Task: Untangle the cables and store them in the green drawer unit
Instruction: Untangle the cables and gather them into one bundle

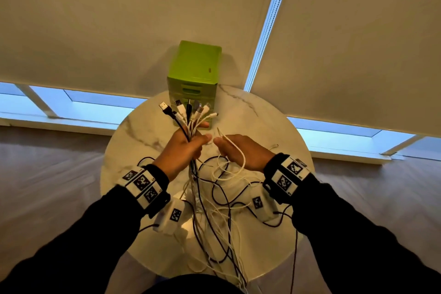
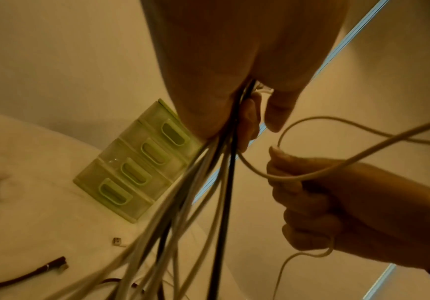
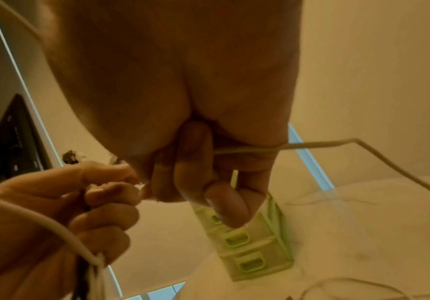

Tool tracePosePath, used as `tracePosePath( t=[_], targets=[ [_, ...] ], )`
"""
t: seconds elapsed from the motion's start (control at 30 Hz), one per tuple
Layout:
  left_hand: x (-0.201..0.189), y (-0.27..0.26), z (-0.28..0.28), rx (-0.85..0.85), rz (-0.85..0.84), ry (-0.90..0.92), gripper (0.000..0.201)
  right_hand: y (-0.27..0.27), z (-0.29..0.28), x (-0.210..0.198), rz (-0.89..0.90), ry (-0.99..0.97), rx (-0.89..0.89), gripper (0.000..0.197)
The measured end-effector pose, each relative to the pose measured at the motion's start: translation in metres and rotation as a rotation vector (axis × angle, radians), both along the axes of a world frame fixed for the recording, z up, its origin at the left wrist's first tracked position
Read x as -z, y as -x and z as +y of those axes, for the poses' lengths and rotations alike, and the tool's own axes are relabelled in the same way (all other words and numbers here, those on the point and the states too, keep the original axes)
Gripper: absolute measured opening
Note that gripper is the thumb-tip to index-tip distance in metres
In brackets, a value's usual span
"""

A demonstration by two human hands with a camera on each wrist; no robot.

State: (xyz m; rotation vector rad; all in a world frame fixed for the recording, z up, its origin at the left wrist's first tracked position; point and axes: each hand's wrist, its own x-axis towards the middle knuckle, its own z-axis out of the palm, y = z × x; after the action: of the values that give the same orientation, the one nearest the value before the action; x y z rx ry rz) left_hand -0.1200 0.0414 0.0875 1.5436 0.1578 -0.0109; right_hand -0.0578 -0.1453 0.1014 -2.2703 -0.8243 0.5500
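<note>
My left hand (image 1: 183, 148) grips a bundle of black and white cables (image 1: 188, 114) above the round table, their plugs fanning upward. The same bundle (image 2: 208, 182) hangs down from that fist in the left wrist view. Close beside it, my right hand (image 1: 238, 150) holds a single white cable (image 1: 235, 148) that loops over its back and falls to the tangle (image 1: 219, 210) on the table. In the right wrist view that cable (image 3: 311, 145) runs through the curled fingers (image 3: 201, 182). The green drawer unit (image 1: 194, 71) stands at the table's far edge, all drawers closed (image 2: 142, 162) (image 3: 249, 247).
The round white marble table (image 1: 274, 126) stands in front of lowered blinds (image 1: 119, 19) and a window sill. Loose cable ends (image 2: 29, 272) lie on the tabletop to the left. Some cables hang over the near table edge (image 1: 238, 277).
</note>
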Motion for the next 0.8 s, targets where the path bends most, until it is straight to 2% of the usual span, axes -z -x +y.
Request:
tracePosePath(
  t=[0.07,0.13,0.2,0.23,0.37,0.43,0.53,0.6,0.7,0.8],
  targets=[
    [-0.002,0.001,0.0,0.054,-0.039,-0.006,0.023,0.002,0.011,-0.009,-0.002,0.031,-0.037,0.051],
    [-0.008,0.001,-0.002,0.066,-0.049,-0.024,0.026,0.005,0.016,-0.013,0.093,0.02,-0.06,0.048],
    [-0.01,-0.003,-0.001,0.006,-0.02,-0.017,0.028,0.008,0.013,-0.01,0.245,0.013,-0.083,0.044],
    [-0.011,-0.005,0.002,-0.042,-0.017,0.039,0.027,0.008,0.008,-0.006,0.27,0.071,-0.104,0.045],
    [-0.013,-0.017,0.031,-0.23,-0.027,0.31,0.024,-0.001,-0.039,0.033,0.152,0.455,-0.133,0.056],
    [-0.014,-0.018,0.048,-0.268,-0.051,0.361,0.024,-0.007,-0.069,0.061,0.179,0.517,-0.065,0.059],
    [-0.014,-0.017,0.065,-0.315,-0.058,0.402,0.026,-0.004,-0.102,0.089,0.207,0.562,0.038,0.053],
    [-0.012,-0.017,0.07,-0.349,-0.048,0.42,0.027,-0.001,-0.112,0.093,0.152,0.444,0.147,0.049],
    [-0.01,-0.016,0.069,-0.35,-0.042,0.435,0.028,0.003,-0.105,0.075,0.074,0.066,0.344,0.039],
    [-0.009,-0.011,0.052,-0.291,-0.043,0.41,0.03,0.006,-0.081,0.042,0.147,-0.245,0.418,0.036]
  ],
)
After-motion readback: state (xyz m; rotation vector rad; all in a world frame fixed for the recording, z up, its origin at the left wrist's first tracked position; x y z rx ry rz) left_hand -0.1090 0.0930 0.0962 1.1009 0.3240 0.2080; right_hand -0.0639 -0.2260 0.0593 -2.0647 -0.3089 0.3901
